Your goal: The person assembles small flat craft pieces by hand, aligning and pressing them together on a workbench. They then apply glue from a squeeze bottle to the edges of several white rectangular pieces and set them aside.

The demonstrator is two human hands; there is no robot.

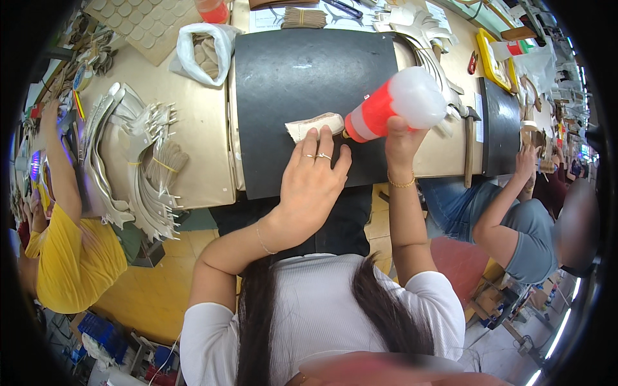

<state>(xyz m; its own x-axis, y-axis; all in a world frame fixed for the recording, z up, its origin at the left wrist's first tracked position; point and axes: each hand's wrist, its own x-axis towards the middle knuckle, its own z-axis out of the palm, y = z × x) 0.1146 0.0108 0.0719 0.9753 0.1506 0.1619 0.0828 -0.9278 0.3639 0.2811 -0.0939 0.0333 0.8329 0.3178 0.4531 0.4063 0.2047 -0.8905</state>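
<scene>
A small cream leather-like piece [315,126], folded or curled with a brownish inner edge, lies on a black mat [315,71]. My left hand [314,177] is palm down at its near edge, fingertips pressing and holding it; its thumb side is partly hidden. My right hand [405,143] is closed around a red and whitish squeeze bottle [393,106]. The bottle is tilted, its narrow tip pointing down to the left beside the right end of the piece. Whether the tip touches the piece, I cannot tell.
Bundled cream straps [138,154] lie at left. A white bag of tan pieces [205,55] stands behind them. Beyond the mat is a banded brown stack [304,18]; more straps [421,29] and a hammer [471,141] lie right. Co-workers sit on both sides, one in a yellow shirt [80,257].
</scene>
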